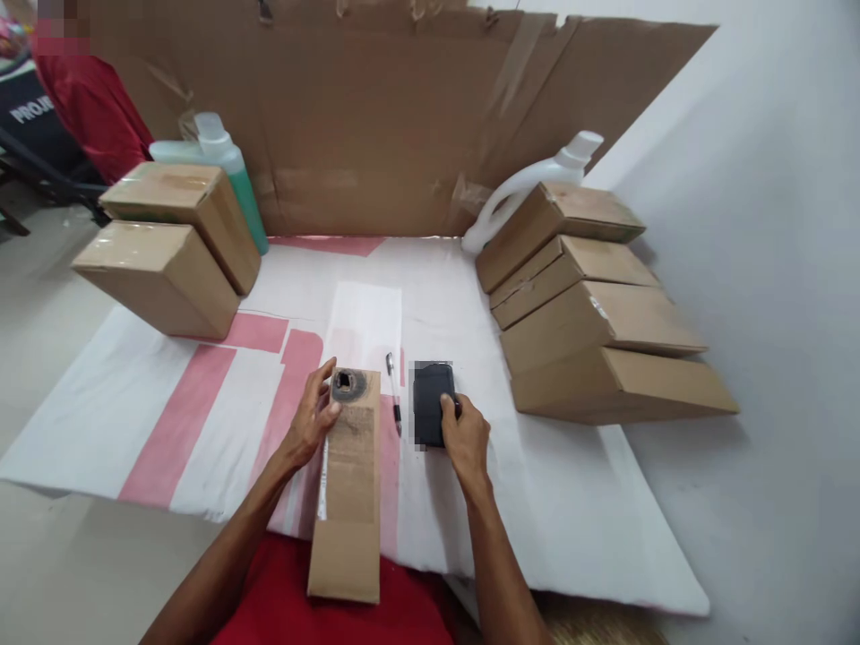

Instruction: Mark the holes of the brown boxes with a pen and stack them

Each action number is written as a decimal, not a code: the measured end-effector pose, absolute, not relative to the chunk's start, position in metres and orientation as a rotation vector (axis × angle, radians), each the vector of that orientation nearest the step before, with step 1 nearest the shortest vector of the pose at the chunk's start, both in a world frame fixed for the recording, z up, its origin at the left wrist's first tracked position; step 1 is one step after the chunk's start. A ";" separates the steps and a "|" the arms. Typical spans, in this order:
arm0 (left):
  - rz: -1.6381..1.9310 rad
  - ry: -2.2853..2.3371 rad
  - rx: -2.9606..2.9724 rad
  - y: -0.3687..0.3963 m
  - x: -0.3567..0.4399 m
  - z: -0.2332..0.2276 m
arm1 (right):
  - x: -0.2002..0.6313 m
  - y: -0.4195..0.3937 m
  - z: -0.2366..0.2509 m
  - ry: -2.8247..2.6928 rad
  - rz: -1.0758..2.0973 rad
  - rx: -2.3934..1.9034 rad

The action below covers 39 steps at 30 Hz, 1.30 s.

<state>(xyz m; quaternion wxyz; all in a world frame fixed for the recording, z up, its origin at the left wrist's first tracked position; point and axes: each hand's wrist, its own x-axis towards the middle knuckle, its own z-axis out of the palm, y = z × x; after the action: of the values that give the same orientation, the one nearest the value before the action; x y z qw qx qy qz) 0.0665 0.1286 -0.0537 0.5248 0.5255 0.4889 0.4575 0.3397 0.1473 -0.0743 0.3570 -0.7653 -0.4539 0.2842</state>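
A long, narrow cardboard box (350, 475) lies in front of me, its near end reaching over the table's edge. At its far end is a jagged hole ringed by dark, scorched-looking marks. My left hand (313, 417) grips the left edge there, thumb close to the hole. My right hand (466, 434) is closed around the right side of a flat black rectangular object (432, 403), whose left side is pixelated, so its kind is unclear. Between the two lies a pen (393, 394) with a black grip, touched by neither hand.
Several cardboard boxes (584, 331) line the right side, with a white jug (537, 175) behind them. Two more boxes (158, 269) stand at left before a green-liquid bottle (245, 193). A tall cardboard sheet (376, 116) closes off the back of the cloth-covered table (557, 502). Someone in red sits beyond.
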 end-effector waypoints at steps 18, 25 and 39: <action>0.894 1.375 1.266 -0.013 0.025 -0.021 | 0.238 0.029 0.008 -0.944 1.773 -1.192; 1.290 1.651 1.241 -0.017 -0.095 0.080 | 0.111 0.080 0.051 -0.484 2.459 -0.558; 1.419 2.077 1.080 0.156 -0.215 0.094 | -0.048 0.181 0.037 -0.591 2.425 -0.617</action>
<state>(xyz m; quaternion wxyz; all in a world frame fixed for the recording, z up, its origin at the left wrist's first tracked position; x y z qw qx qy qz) -0.2151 0.1559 0.0936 0.2007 0.3865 0.7432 0.5078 -0.0480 0.1807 0.0371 0.2814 -0.2301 -0.2208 0.9050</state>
